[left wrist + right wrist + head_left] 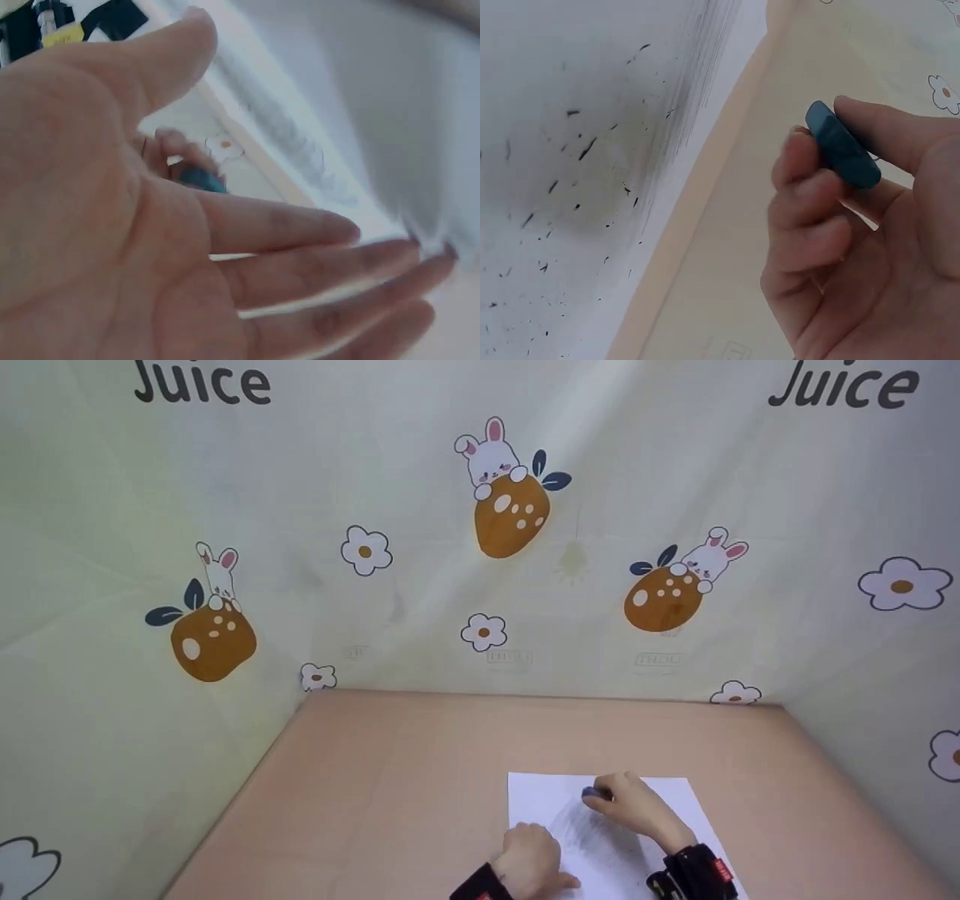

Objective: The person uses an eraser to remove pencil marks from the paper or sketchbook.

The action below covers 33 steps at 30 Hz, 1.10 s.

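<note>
The right hand point(634, 810) is pinching a small blue eraser point(841, 145) above the pencil-smudged white paper sheet point(675, 799); the left hand point(529, 859), fingers straight, is pressing its edge

two bare hands in the head view, no gloves, no rings showing. the left hand point(531, 859) comes out of a black wrist strap point(480, 886) with a small red mark on it, right at the frame's bottom edge. the right hand point(637, 808) wears a bulkier black wrist mount point(694, 874), with a red label with white lettering on its outer side and a yellowish bit on the inner side. in the left wrist view, black gear with a yellow tag point(64, 34) sits beyond the thumb. fingernails on the right hand are short and plain.
</note>
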Available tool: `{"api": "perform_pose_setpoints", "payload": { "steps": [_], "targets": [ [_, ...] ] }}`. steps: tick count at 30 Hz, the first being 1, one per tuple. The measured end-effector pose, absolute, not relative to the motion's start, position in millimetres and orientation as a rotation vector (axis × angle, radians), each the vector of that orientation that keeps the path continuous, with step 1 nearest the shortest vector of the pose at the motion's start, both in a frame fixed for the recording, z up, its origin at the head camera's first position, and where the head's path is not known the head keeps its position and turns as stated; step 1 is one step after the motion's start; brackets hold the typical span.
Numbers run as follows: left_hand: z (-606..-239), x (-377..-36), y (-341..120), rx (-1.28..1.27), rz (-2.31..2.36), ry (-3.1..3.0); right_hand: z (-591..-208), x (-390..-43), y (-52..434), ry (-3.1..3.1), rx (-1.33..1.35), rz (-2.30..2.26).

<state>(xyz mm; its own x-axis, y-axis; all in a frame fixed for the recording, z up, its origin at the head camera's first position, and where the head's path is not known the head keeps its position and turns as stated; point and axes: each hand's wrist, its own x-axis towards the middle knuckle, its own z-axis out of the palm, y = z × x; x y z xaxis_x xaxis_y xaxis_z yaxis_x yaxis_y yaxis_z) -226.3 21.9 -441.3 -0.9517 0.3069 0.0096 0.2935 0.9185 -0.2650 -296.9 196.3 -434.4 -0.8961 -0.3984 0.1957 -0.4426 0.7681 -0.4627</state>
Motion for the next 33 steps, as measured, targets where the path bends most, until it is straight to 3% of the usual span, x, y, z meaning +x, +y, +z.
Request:
{"api": "perform_pose_setpoints", "payload": {
  "steps": [9,13,21,27,33],
  "targets": [
    [-445,-254,-13,-0.516,-0.210,-3.220,-439,-295,187,-2.792,0.787,0.676],
    [-452,-256,-10,-0.496,-0.190,-3.217,-442,-293,187,-2.705,0.785,0.521],
    [-455,-253,-8,-0.454,-0.043,-3.245,-453,-293,160,-2.589,1.157,0.367],
    [-456,-256,-7,-0.453,-0.006,-3.288,-459,-307,146,-2.530,1.169,0.168],
    [-458,-259,-8,-0.460,0.065,-3.321,-456,-305,154,-2.513,1.400,0.185]
  ]
}}
